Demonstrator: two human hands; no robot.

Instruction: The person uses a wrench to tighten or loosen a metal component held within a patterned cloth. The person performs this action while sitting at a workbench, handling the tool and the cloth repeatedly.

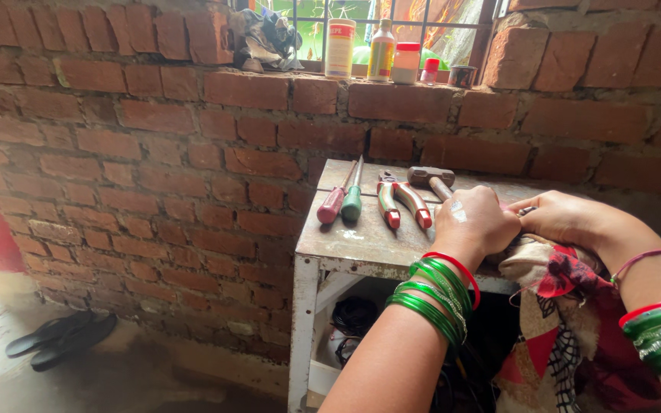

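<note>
Both hands work close together at the right end of a small metal table (361,245). The left hand (474,222) is closed in a fist, knuckles up, and it seems to press on smth small against the table top; what is under the fingers I cannot see. The right hand (568,218) lies just beside it, fingers curled toward the same spot, but if it is clamped on anything or only resting I cannot tell, the left hand hides it. A patterned cloth (560,283) in red, cream and black hangs under the two hands, prob. bunched there so it stays off the work spot. Green and red bangles (437,291) sit on both wrists.

The tools are laid in a row w/ handles toward the person, so each is easy to grab: a red-handled screwdriver (334,200), a green-handled one (352,200), pliers (403,200) w/ red and green grips, and a hammer (431,177) partly behind the left hand.

The table top is worn and stained, its frame painted white. Behind is a bare brick wall (154,153); on the window ledge stand bottles and jars (380,50). Black sandals (59,336) lie on the floor at left.
</note>
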